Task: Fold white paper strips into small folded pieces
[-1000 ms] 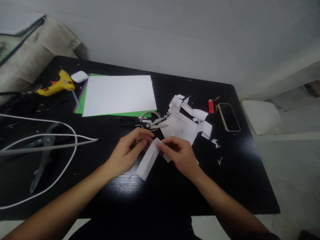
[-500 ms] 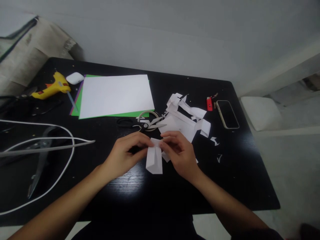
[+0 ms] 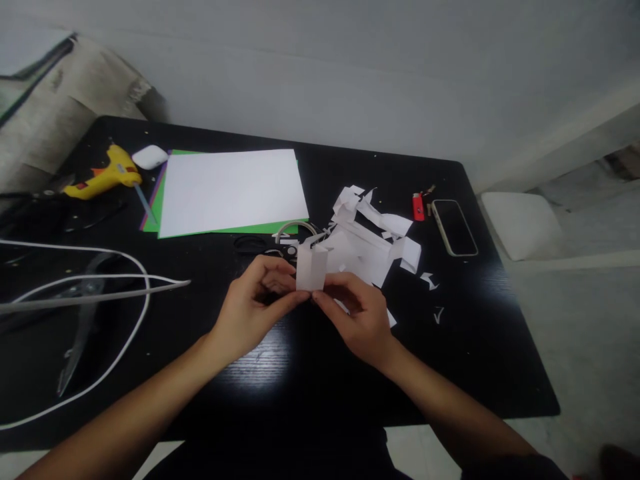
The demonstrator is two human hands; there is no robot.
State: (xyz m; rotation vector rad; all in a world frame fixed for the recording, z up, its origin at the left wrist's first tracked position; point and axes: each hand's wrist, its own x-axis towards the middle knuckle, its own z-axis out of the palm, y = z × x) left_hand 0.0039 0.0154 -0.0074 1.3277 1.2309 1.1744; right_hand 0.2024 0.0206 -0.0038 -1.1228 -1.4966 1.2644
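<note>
A small folded piece of white paper (image 3: 311, 272) is held upright between both hands, over the middle of the black table. My left hand (image 3: 253, 297) pinches its lower left edge between thumb and fingers. My right hand (image 3: 357, 313) pinches the lower right edge, the two thumb tips almost touching. Just beyond the folded paper lie scissors (image 3: 291, 251), partly hidden by it, along with a ring-shaped roll (image 3: 300, 225). White paper scraps and cut pieces (image 3: 367, 247) are heaped behind my right hand.
White sheets (image 3: 230, 190) lie over green ones at the back. To the left are a yellow glue gun (image 3: 117, 173), a white case (image 3: 150, 157) and a looping white cable (image 3: 146, 293). A red lighter (image 3: 418, 207) and a phone (image 3: 454, 229) lie on the right.
The folded paper has been turned from pointing down toward me to standing up above my fingers. Both hands now grip its lower edge instead of its upper end.
</note>
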